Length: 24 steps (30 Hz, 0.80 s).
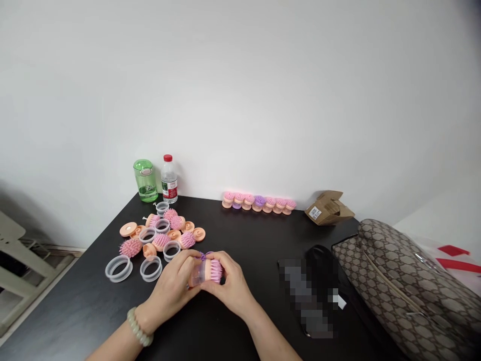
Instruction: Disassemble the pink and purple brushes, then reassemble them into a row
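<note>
The left hand (171,287) and the right hand (230,281) are both curled shut around one small brush (207,272), held over the table (93,306) right in front of the person. The left fingers press on its clear end. The right fingers wrap over its pink bristles. A little purple bit (205,256) sticks up on top of the brush. A bead bracelet (139,327) sits on the left wrist.

Just beside the left hand lies a messy pile of parts: clear rings (118,268), peach caps (199,234), and pink bristle heads (130,247). Many of these look loose, not put together yet, so a lot seems left to do.

Farther off, by the wall, stands a neat row of brushes (259,202) with pink or purple tops. They look finished.

Behind the pile stand a green bottle (145,180) and a water bottle (169,179). Over to the right are a cardboard box (328,208), a blurred black thing (311,296), and a big patterned bag (402,291).
</note>
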### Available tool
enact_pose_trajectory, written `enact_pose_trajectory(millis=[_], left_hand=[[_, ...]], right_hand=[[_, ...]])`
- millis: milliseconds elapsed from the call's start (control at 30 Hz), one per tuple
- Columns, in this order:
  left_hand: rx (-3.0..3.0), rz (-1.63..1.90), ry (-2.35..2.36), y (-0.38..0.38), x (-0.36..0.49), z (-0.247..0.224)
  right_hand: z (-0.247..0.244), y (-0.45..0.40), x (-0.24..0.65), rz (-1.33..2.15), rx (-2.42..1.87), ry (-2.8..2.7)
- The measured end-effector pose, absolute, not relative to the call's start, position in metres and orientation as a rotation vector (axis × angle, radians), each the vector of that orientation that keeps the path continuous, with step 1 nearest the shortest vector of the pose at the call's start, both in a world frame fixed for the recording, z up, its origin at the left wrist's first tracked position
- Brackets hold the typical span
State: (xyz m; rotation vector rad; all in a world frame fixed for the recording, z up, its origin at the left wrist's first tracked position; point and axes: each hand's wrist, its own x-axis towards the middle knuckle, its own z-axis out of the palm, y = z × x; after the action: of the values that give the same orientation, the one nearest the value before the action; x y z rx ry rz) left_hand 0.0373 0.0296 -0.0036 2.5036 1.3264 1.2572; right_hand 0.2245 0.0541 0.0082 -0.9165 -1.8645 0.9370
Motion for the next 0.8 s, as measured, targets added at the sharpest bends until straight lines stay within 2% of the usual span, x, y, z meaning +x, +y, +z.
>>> enact_pose_trajectory(millis=[267, 400, 533, 800], left_hand=[[2.173, 1.097, 1.394, 0.030, 0.031, 0.012], [1.865, 1.261, 1.426, 0.030, 0.024, 0.021], [1.655, 1.419, 1.231, 0.029, 0.022, 0.020], [1.411, 1.430, 1.038, 0.029, 0.028, 0.015]], right_hand=[[0.015, 0.062, 0.243, 0.756, -0.740, -1.845], [0.003, 0.082, 0.260, 0.697, -0.985, -1.648], [-0.016, 0.097, 0.262, 0.647, -1.269, -1.760], [-0.037, 0.101, 0.258, 0.583, -1.365, -1.868]])
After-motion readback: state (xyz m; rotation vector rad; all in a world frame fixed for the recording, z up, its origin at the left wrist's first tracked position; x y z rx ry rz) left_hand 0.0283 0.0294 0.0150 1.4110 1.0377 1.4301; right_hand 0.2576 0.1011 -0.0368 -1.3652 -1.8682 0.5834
